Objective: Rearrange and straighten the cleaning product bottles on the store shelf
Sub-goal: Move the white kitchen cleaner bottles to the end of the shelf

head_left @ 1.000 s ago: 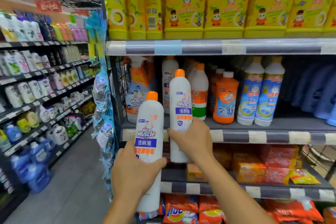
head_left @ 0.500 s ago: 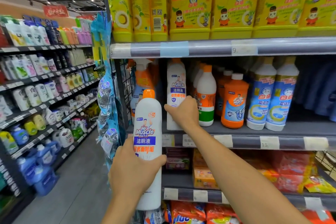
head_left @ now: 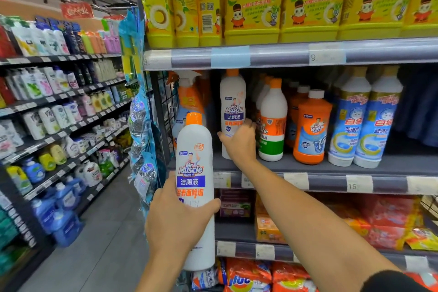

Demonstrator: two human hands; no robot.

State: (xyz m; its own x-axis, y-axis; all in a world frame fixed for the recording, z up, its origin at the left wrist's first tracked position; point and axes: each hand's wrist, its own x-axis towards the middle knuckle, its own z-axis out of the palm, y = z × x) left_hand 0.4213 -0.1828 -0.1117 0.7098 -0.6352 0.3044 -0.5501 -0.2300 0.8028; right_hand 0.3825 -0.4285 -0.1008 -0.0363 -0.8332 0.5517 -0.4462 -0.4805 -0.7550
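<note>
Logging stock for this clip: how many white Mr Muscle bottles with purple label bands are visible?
2. One held in the left hand off the shelf; one standing on the middle shelf under the right hand. More may hide behind.

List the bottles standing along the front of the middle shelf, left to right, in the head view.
Orange-and-white trigger spray bottle → white orange-capped bottle under the right hand → white bottle with orange and green bands → squat orange white-capped bottle → two white-and-blue bottles with gold caps.
</note>
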